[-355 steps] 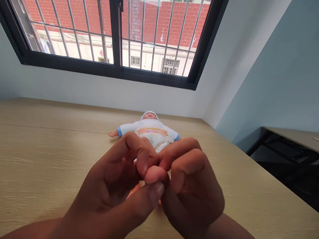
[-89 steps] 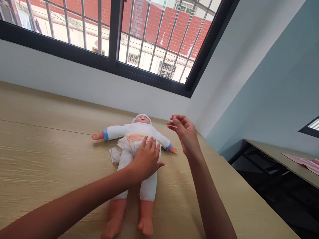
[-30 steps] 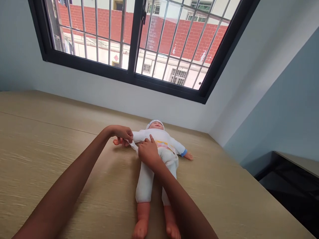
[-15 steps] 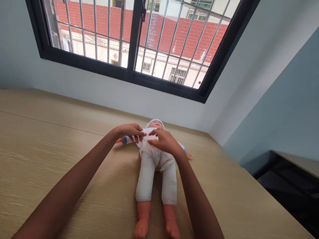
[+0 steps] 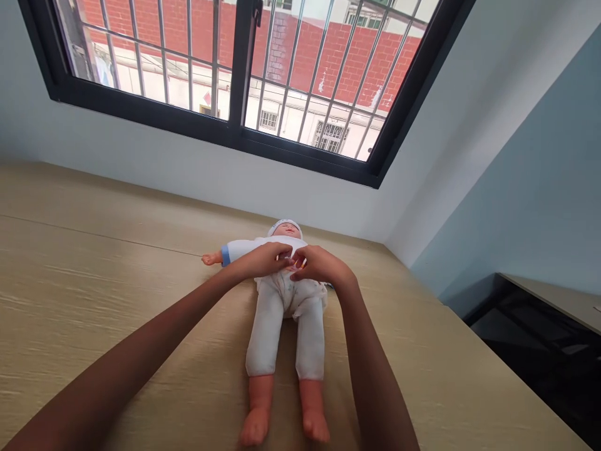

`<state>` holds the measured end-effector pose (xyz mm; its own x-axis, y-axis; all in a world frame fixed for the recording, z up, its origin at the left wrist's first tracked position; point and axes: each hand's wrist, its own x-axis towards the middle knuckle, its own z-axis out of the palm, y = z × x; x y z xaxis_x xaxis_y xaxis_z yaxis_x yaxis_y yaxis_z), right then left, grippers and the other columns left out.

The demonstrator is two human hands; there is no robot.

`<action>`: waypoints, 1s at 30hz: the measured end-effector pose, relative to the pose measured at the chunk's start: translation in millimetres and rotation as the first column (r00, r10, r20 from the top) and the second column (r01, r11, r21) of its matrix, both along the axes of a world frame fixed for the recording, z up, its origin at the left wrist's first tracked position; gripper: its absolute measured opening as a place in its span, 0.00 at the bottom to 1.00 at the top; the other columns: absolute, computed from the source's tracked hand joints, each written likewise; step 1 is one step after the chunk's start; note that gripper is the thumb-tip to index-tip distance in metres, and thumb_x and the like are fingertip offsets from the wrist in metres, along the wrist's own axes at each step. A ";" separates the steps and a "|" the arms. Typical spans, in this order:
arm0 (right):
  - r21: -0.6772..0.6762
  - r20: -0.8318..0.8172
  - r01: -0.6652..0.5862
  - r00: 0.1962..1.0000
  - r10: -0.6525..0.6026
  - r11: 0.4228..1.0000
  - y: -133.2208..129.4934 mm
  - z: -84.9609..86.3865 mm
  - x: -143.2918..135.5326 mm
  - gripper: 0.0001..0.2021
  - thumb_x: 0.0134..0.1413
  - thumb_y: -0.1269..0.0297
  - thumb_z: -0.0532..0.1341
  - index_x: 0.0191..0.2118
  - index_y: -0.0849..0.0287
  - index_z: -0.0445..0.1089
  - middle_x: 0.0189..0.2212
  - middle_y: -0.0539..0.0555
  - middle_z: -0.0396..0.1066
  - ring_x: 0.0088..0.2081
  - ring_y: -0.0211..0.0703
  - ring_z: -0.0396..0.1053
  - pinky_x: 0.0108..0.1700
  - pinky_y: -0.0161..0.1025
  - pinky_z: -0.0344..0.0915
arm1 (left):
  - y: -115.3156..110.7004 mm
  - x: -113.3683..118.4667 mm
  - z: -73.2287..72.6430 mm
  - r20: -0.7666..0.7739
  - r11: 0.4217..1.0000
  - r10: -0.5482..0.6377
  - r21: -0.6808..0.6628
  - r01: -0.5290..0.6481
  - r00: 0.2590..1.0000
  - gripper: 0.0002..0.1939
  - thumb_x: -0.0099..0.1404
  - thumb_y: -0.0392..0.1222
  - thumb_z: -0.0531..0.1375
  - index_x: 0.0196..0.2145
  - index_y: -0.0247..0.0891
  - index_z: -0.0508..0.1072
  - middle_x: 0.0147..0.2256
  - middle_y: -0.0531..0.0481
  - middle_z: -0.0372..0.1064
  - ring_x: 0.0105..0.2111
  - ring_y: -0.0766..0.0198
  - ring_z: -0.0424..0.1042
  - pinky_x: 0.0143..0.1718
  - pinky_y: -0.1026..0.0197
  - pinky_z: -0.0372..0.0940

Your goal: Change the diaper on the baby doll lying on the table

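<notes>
A baby doll [image 5: 265, 329] in a white outfit and cap lies on its back, its head toward the window and its bare feet toward me. Over its chest, my left hand [image 5: 272, 258] has its fingers curled at the white shirt [image 5: 248, 248], seemingly pinching the cloth. My right hand [image 5: 318, 263] is bent over the same spot, thumb and forefinger curved but apart, with a coloured print showing between them. The fingertips of both hands are close together. One doll arm with a blue cuff stretches out to the left; the other is mostly hidden behind my right wrist.
The doll lies on a wide wooden tabletop [image 5: 141, 300] with a seam at left. A white wall and a barred window with a black frame [image 5: 300, 155] stand behind it. At right, beyond the table edge, is a dark piece of furniture [image 5: 530, 351].
My left hand has moved right across the doll's chest, nearer my right hand. The doll's left-side arm shows more fully, while its other arm is now mostly covered. The view has shifted slightly.
</notes>
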<state>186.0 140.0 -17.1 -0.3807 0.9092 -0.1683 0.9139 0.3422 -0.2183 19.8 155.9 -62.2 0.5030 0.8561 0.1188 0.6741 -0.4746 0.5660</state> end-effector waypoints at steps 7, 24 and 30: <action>-0.055 -0.101 -0.013 0.995 0.008 0.998 -2.3 4.9 5.7 0.14 0.55 0.64 0.68 0.46 0.60 0.71 0.45 0.54 0.74 0.43 0.43 0.72 0.47 0.46 0.70 | -2.9 1.5 -2.2 -0.039 1.000 -0.017 0.018 0.018 0.999 0.15 0.71 0.49 0.58 0.42 0.33 0.73 0.40 0.49 0.72 0.39 0.59 0.73 0.42 0.54 0.71; -0.047 -0.234 0.100 0.966 -0.108 0.994 5.3 15.8 57.4 0.09 0.58 0.70 0.64 0.45 0.59 0.74 0.43 0.54 0.76 0.44 0.43 0.73 0.48 0.44 0.70 | 7.6 -13.7 -2.7 -0.042 0.997 -0.060 0.045 0.062 0.997 0.12 0.69 0.43 0.61 0.47 0.35 0.73 0.50 0.44 0.70 0.48 0.56 0.71 0.51 0.48 0.68; -0.120 -0.257 0.007 0.966 -0.038 0.993 29.4 -10.2 54.3 0.08 0.60 0.65 0.64 0.45 0.61 0.73 0.45 0.54 0.75 0.46 0.44 0.73 0.51 0.49 0.70 | 15.8 -17.1 -3.9 -0.004 0.999 -0.031 0.022 0.031 1.000 0.12 0.70 0.46 0.60 0.44 0.34 0.74 0.46 0.46 0.72 0.46 0.57 0.72 0.50 0.49 0.69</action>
<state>240.2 169.4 -27.3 -0.4048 0.8980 -0.1724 0.8282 0.2801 -0.4854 2.6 171.6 -66.1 0.5297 0.8373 0.1353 0.6611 -0.5076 0.5526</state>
